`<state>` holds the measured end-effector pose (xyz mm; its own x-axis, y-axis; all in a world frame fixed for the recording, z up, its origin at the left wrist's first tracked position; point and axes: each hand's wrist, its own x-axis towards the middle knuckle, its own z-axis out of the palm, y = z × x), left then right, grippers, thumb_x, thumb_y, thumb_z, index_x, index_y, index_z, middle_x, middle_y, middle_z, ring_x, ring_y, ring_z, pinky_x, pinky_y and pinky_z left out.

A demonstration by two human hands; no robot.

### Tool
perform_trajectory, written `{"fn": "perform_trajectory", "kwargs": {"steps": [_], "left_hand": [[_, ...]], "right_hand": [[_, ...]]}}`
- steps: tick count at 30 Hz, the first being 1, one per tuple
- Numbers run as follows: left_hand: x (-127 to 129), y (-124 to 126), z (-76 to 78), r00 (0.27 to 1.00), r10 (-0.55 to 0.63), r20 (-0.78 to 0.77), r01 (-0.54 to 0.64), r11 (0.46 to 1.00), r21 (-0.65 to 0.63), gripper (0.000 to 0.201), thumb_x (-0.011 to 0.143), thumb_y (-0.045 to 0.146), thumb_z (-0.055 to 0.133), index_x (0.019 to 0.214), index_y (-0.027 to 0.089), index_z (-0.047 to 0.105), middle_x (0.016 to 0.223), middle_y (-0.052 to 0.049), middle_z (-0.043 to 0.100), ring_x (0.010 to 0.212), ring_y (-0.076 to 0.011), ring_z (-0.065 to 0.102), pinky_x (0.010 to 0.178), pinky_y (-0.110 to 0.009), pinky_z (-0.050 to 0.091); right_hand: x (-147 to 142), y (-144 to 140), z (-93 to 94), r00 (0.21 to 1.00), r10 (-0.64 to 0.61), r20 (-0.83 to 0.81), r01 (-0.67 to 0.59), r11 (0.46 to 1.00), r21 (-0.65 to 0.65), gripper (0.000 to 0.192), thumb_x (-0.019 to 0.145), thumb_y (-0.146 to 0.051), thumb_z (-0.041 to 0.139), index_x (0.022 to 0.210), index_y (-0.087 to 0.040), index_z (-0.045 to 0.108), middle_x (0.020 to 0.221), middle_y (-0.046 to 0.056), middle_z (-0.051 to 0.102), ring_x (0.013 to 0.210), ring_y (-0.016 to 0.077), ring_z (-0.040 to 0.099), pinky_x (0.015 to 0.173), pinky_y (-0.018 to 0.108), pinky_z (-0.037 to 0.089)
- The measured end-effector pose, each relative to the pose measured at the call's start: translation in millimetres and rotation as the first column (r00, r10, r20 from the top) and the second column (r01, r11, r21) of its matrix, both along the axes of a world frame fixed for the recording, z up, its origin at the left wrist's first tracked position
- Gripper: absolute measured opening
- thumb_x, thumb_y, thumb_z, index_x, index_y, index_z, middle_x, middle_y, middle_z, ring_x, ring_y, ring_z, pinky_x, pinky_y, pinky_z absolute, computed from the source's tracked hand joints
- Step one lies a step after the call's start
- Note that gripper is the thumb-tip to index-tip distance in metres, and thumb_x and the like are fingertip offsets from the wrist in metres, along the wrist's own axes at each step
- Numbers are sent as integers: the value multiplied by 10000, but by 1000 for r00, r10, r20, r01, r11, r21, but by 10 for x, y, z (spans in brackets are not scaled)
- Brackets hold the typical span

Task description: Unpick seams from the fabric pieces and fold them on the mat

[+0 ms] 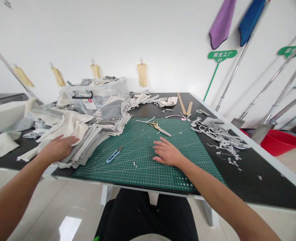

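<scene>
My left hand (59, 147) lies on a pile of grey and cream fabric pieces (90, 144) at the left, with its fingers stretched over the cloth. My right hand (166, 153) rests palm down on the green cutting mat (143, 174), fingers spread and nothing in them. Beyond it lie gold-handled scissors (160, 129), blades pointing right. Between the hands is a small blue cutting tool (114, 155), perhaps thread snips. A white scrap (135, 164) lies close by on the mat.
A clear plastic bin (113, 87) heaped with fabric stands at the back left, behind a folded stack (113, 113). Fabric strips and thread ends (220, 134) lie right of the mat. Two wooden strips (181, 103) lie at the back. A red tub (281, 142) is beyond the table's right edge.
</scene>
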<state>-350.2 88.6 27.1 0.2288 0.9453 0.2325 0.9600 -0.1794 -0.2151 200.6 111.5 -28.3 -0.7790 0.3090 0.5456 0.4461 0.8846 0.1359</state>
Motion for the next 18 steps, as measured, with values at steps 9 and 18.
{"fn": "perform_trajectory", "kwargs": {"steps": [9,18], "left_hand": [[-20,-29,229,978,135,160,-106,978,-178,704,691,591,466,1236,161,580,1290,-39,587,1123,-269,543,1014,-378,334],[434,355,91,948,116,296,-126,992,17,978,804,725,151,1390,-43,300,1456,-164,367,1358,-279,290,1061,-389,270]], "right_hand": [[-10,8,-1,1000,5,5,-5,1000,-6,312,900,-410,524,882,-147,690,1023,97,700,1201,263,515,1120,513,236],[-1,-1,9,1000,-6,14,7,1000,-16,304,902,-410,519,879,-158,687,1009,88,702,1190,248,525,1117,486,256]]}}
